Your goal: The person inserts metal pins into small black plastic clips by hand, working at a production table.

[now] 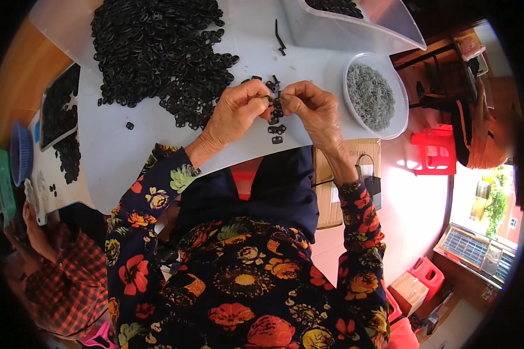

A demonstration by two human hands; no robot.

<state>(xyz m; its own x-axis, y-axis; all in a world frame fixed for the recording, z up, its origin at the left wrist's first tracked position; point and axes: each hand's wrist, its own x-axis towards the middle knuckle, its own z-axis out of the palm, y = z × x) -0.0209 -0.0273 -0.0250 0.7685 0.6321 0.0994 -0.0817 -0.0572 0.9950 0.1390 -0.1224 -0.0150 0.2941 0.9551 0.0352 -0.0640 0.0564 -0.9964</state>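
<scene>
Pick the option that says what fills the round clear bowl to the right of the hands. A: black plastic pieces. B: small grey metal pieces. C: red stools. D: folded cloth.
B: the round clear bowl on the white table holds a heap of small grey metal pieces, while the black plastic pieces lie heaped loose on the table to the left of the left hand and right hand.

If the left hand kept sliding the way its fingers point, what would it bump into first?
Probably the right hand: the left hand points rightward, and both pinch small black parts between them. Depth is hard to judge.
</scene>
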